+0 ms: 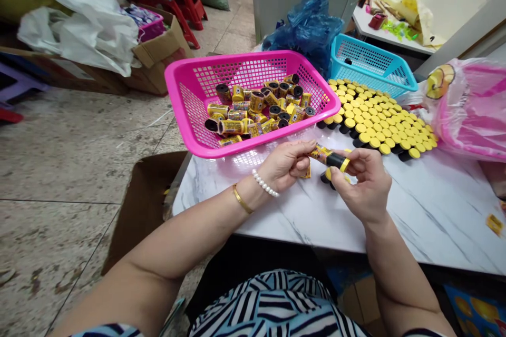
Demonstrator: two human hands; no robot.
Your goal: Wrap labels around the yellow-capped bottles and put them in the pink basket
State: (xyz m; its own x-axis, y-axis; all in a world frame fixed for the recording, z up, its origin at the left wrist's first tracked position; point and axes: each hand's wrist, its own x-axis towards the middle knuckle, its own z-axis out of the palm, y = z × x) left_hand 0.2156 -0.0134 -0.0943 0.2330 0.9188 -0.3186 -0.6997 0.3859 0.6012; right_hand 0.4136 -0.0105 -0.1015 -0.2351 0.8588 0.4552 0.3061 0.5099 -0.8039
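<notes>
My left hand (pixel 285 166) pinches a yellow printed sleeve (pixel 318 152) between thumb and fingers. The sleeve meets the end of a small black cylinder with a yellow cap (pixel 336 161); how far it overlaps I cannot tell. Around the capped end, the thumb and fingers of my right hand (pixel 366 181) are closed. Below the hands, a few more yellow-capped black cylinders (pixel 326 176) stand on the table, partly hidden by my right hand. Beside my left fingers lies a loose yellow printed piece (pixel 307 172).
A pink basket (pixel 221 151) holds many sleeved cylinders. Rows of yellow-capped cylinders (pixel 379 121) stand on the marble-patterned table (pixel 443 210), before a blue basket (pixel 375 60) and a blue plastic bag (pixel 308 23). A pink container in clear plastic (pixel 470 110) sits at right. An open cardboard box (pixel 138 205) stands below left.
</notes>
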